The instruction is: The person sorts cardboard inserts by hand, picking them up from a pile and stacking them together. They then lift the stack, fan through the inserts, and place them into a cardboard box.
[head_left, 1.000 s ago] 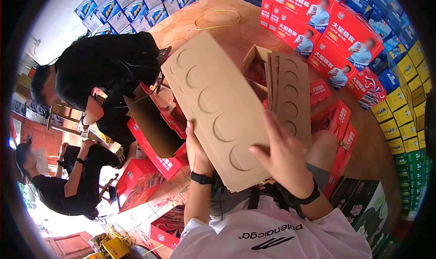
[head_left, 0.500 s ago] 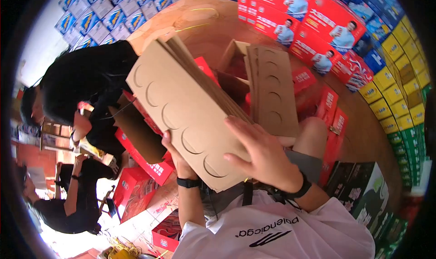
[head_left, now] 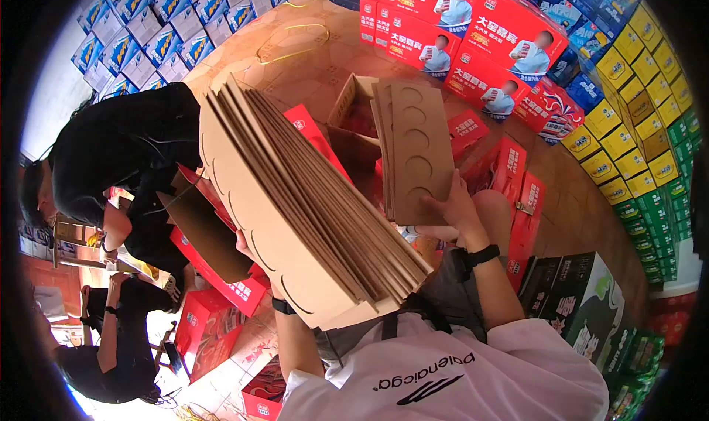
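My left hand (head_left: 245, 247) grips the left edge of a thick stack of brown cardboard sheets (head_left: 255, 199). Half-round slits run along the front sheet, and the sheets fan apart on the right side. Part of that hand is hidden by the stack. My right hand (head_left: 459, 208) is closed on the lower right edge of a second, thinner bundle of slit cardboard sheets (head_left: 419, 151), its thumb on the face. The bundle leans in front of an open cardboard box (head_left: 353, 100).
Red printed cartons (head_left: 214, 325) lie around my legs, one with an open brown flap (head_left: 203, 225). To the left, two people in black (head_left: 129, 148) bend and sit at work. Stacked red boxes (head_left: 480, 37), yellow cases (head_left: 598, 166) and a black carton (head_left: 569, 295) stand to the right.
My right hand has left the large stack and moved right onto the second bundle. The large stack has turned, showing its fanned edges, while my left hand stays on it.
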A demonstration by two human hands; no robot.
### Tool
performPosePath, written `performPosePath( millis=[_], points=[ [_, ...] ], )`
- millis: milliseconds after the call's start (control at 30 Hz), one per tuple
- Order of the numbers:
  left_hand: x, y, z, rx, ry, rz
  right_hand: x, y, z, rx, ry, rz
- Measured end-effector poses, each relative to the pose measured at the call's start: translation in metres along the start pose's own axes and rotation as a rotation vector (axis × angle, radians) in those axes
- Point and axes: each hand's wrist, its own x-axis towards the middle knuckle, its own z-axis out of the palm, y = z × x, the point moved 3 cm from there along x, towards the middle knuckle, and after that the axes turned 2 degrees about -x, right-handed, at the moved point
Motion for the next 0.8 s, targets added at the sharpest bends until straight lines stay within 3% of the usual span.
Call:
performPosePath(
  millis=[33,133,300,433,500,633,733,800],
  points=[
    [-0.003,0.001,0.004,-0.008,0.014,0.0,-0.005,-0.013,-0.006,-0.033,0.018,0.013],
    [-0.008,0.004,0.009,-0.019,0.032,-0.003,0.006,0.01,-0.002,0.268,0.082,-0.136],
    [-0.01,0.006,0.009,-0.022,0.045,-0.001,0.009,-0.006,-0.04,0.139,0.201,-0.148],
    [-0.011,0.007,0.014,-0.011,0.065,-0.017,-0.001,-0.057,-0.099,0.221,0.213,-0.201],
    [-0.014,0.006,0.019,-0.007,0.086,-0.016,-0.001,-0.063,-0.121,0.216,0.32,-0.298],
    [-0.018,0.004,0.043,0.11,0.085,-0.005,-0.038,-0.143,-0.163,0.357,0.25,-0.326],
    [-0.042,0.002,0.103,0.111,0.099,-0.079,-0.079,-0.207,-0.159,0.152,0.19,-0.545],
    [-0.037,0.001,0.094,0.146,0.021,-0.116,-0.094,-0.231,-0.148,-0.151,0.142,-0.593]
  ],
)
